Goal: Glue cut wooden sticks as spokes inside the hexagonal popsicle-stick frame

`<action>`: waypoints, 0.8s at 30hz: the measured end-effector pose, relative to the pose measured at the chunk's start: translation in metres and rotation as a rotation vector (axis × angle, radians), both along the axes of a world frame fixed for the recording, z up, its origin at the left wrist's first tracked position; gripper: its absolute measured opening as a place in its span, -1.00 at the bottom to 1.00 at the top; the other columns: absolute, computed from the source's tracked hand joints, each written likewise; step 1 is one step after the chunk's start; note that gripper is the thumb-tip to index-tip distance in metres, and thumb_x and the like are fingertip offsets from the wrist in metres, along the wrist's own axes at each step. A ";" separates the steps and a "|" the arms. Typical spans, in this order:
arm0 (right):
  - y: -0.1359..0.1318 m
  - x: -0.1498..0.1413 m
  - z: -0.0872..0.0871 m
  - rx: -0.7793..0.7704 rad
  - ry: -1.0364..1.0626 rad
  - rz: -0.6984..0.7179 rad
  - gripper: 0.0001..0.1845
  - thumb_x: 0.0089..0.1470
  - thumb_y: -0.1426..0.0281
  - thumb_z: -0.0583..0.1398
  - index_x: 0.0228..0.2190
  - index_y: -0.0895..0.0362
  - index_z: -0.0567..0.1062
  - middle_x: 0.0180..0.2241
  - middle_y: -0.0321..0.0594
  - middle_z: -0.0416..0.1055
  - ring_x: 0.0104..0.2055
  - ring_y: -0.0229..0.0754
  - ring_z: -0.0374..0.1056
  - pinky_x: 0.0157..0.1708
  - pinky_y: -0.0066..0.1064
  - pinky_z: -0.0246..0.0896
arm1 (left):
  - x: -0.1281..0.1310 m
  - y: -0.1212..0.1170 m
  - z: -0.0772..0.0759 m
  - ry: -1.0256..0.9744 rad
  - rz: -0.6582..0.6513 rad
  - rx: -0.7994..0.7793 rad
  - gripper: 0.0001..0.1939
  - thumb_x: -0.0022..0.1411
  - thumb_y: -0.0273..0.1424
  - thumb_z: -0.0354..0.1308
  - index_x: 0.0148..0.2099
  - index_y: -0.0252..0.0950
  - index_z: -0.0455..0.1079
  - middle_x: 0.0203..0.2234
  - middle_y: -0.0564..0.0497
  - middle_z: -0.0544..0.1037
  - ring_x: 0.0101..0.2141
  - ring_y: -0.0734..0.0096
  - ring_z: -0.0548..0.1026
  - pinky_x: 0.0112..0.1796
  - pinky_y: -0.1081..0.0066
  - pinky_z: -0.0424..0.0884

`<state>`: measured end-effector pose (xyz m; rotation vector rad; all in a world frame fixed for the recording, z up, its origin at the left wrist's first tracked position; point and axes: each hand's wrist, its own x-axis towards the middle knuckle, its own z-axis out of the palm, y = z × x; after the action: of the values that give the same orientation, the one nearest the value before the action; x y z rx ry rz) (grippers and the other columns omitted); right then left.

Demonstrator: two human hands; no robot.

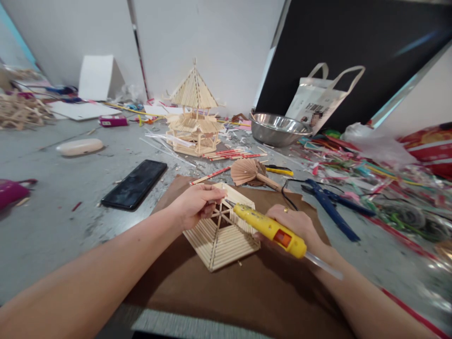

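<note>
My right hand point(293, 221) is wrapped round a yellow hot glue gun point(270, 230), a clear glue stick point(323, 264) poking out of its back end. The gun's nozzle points left, close to the fingertips of my left hand point(201, 202). Those fingers are pinched together; whatever is between them is too small to make out. Beneath both hands lies a six-sided panel of thin wooden sticks point(229, 245), with spokes meeting at a partly open centre. My left hand covers part of its upper left side. Brown paper point(201, 296) is spread under the panel.
Behind stands a tiered stick pavilion point(194, 89). A black phone point(136, 184) lies left, blue pliers point(332, 207) right. A folded paper fan point(247, 172), yellow cutter point(278, 170), metal bowl point(278, 129) and white bag point(314, 101) sit farther back. Coloured scraps point(406, 212) clutter the right.
</note>
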<state>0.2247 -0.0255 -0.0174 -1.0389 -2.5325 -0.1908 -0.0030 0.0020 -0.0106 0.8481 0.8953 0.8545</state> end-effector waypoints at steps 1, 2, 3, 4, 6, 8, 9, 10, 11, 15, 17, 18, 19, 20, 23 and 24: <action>0.000 0.000 0.000 -0.001 0.005 0.002 -0.86 -0.12 0.27 0.10 -0.48 0.07 0.30 -0.56 -0.29 0.33 -0.56 -0.31 0.24 -0.61 -0.49 -0.04 | 0.000 0.000 0.000 0.001 -0.001 0.001 -0.76 -0.11 -0.40 0.18 -0.59 -0.37 0.16 -0.76 0.17 0.22 -0.80 0.79 0.05 -0.77 0.64 -0.16; 0.000 0.000 0.000 -0.003 0.012 0.006 -0.86 -0.12 0.27 0.10 -0.48 0.07 0.30 -0.56 -0.29 0.33 -0.56 -0.31 0.24 -0.61 -0.49 -0.03 | 0.000 0.000 0.000 0.003 -0.002 0.002 -0.76 -0.11 -0.40 0.18 -0.59 -0.37 0.16 -0.76 0.18 0.22 -0.80 0.79 0.04 -0.77 0.64 -0.16; 0.000 0.000 0.000 -0.005 0.020 0.014 -0.87 -0.13 0.28 0.11 -0.48 0.07 0.30 -0.56 -0.30 0.33 -0.56 -0.31 0.24 -0.61 -0.49 -0.03 | 0.000 0.000 0.000 0.003 -0.003 0.002 -0.76 -0.10 -0.40 0.18 -0.59 -0.37 0.16 -0.76 0.18 0.22 -0.80 0.79 0.04 -0.77 0.64 -0.16; 0.000 0.000 0.000 -0.008 0.025 0.020 -0.87 -0.13 0.29 0.11 -0.48 0.07 0.30 -0.56 -0.30 0.32 -0.57 -0.32 0.23 -0.61 -0.50 -0.03 | 0.000 0.000 -0.001 0.002 -0.005 0.002 -0.77 -0.10 -0.40 0.18 -0.59 -0.37 0.17 -0.75 0.18 0.22 -0.80 0.79 0.04 -0.77 0.64 -0.16; 0.000 0.000 0.001 -0.005 0.036 0.028 -0.87 -0.14 0.30 0.12 -0.49 0.08 0.29 -0.56 -0.30 0.32 -0.57 -0.32 0.23 -0.61 -0.50 -0.03 | -0.001 0.001 0.000 0.000 -0.015 -0.002 -0.78 -0.10 -0.40 0.18 -0.57 -0.38 0.18 -0.75 0.17 0.23 -0.80 0.79 0.03 -0.77 0.64 -0.16; 0.000 0.000 0.002 0.002 0.044 0.033 -0.87 -0.14 0.30 0.12 -0.49 0.08 0.29 -0.57 -0.30 0.31 -0.57 -0.32 0.23 -0.62 -0.50 -0.04 | -0.001 0.000 0.000 -0.004 -0.029 -0.003 -0.79 -0.08 -0.41 0.17 -0.57 -0.38 0.19 -0.76 0.18 0.22 -0.80 0.79 0.03 -0.77 0.64 -0.16; 0.000 0.000 0.002 0.001 0.047 0.036 -0.87 -0.14 0.29 0.12 -0.49 0.08 0.30 -0.57 -0.30 0.31 -0.57 -0.32 0.23 -0.62 -0.50 -0.04 | -0.001 0.000 0.000 -0.004 -0.034 -0.002 -0.80 -0.08 -0.41 0.16 -0.57 -0.38 0.19 -0.77 0.18 0.22 -0.80 0.79 0.03 -0.77 0.64 -0.16; 0.000 0.000 0.002 -0.001 0.050 0.039 -0.87 -0.14 0.28 0.12 -0.49 0.08 0.30 -0.57 -0.30 0.32 -0.57 -0.32 0.23 -0.62 -0.49 -0.05 | -0.001 0.000 0.000 -0.002 -0.035 0.000 -0.80 -0.07 -0.41 0.16 -0.56 -0.38 0.19 -0.77 0.18 0.21 -0.80 0.79 0.03 -0.77 0.64 -0.16; 0.000 0.000 0.002 -0.003 0.053 0.042 -0.86 -0.14 0.28 0.11 -0.49 0.07 0.31 -0.57 -0.30 0.32 -0.57 -0.32 0.23 -0.62 -0.49 -0.05 | -0.001 0.000 0.000 0.001 -0.036 0.001 -0.80 -0.07 -0.41 0.16 -0.56 -0.38 0.19 -0.77 0.18 0.22 -0.80 0.78 0.03 -0.77 0.64 -0.16; 0.000 0.000 0.001 -0.011 0.050 0.029 -0.84 -0.14 0.25 0.11 -0.49 0.07 0.32 -0.57 -0.30 0.32 -0.57 -0.32 0.23 -0.63 -0.49 -0.07 | -0.001 0.000 -0.001 0.001 -0.035 0.001 -0.80 -0.08 -0.41 0.17 -0.56 -0.38 0.20 -0.76 0.18 0.22 -0.80 0.79 0.03 -0.77 0.65 -0.16; 0.000 0.000 0.002 -0.016 0.038 0.009 -0.83 -0.14 0.24 0.11 -0.49 0.07 0.32 -0.57 -0.29 0.32 -0.58 -0.32 0.22 -0.63 -0.49 -0.06 | -0.002 0.001 -0.001 -0.001 -0.037 0.002 -0.81 -0.08 -0.41 0.16 -0.56 -0.38 0.20 -0.76 0.18 0.22 -0.80 0.79 0.03 -0.77 0.65 -0.16; -0.001 -0.001 0.002 -0.016 0.032 0.001 -0.83 -0.14 0.23 0.11 -0.50 0.07 0.32 -0.57 -0.29 0.32 -0.58 -0.32 0.22 -0.63 -0.49 -0.06 | -0.002 0.001 -0.001 0.000 -0.038 0.003 -0.81 -0.08 -0.41 0.16 -0.55 -0.38 0.20 -0.75 0.18 0.23 -0.80 0.79 0.03 -0.77 0.65 -0.16; -0.001 -0.001 0.003 -0.013 0.030 -0.007 -0.83 -0.14 0.23 0.11 -0.50 0.07 0.32 -0.57 -0.29 0.32 -0.58 -0.32 0.22 -0.63 -0.49 -0.06 | -0.002 0.001 -0.001 0.001 -0.038 0.004 -0.81 -0.08 -0.41 0.16 -0.55 -0.38 0.20 -0.75 0.17 0.23 -0.80 0.79 0.02 -0.77 0.65 -0.16; -0.002 -0.002 0.004 -0.008 0.033 -0.013 -0.83 -0.14 0.23 0.11 -0.51 0.07 0.32 -0.57 -0.29 0.32 -0.58 -0.32 0.21 -0.64 -0.49 -0.06 | -0.002 0.001 -0.001 0.001 -0.037 0.007 -0.81 -0.08 -0.41 0.16 -0.55 -0.38 0.20 -0.74 0.17 0.24 -0.80 0.79 0.02 -0.77 0.64 -0.16; -0.003 -0.005 0.007 0.005 0.079 -0.023 -0.83 -0.15 0.25 0.13 -0.55 0.09 0.30 -0.60 -0.30 0.30 -0.61 -0.34 0.19 -0.63 -0.50 -0.04 | -0.002 0.000 0.000 0.024 -0.036 0.024 -0.81 -0.09 -0.41 0.17 -0.56 -0.37 0.20 -0.74 0.17 0.23 -0.79 0.78 0.02 -0.76 0.62 -0.17; -0.003 -0.005 0.007 0.002 0.108 -0.029 -0.83 -0.14 0.26 0.13 -0.56 0.10 0.29 -0.61 -0.30 0.29 -0.61 -0.33 0.18 -0.63 -0.49 -0.03 | -0.002 0.000 0.000 0.046 -0.037 0.040 -0.80 -0.09 -0.40 0.17 -0.56 -0.37 0.20 -0.76 0.18 0.22 -0.79 0.77 0.01 -0.75 0.61 -0.17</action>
<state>0.2192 -0.0287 -0.0101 -1.0571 -2.4215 -0.1412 -0.0051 0.0020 -0.0109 0.9194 0.9025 0.8262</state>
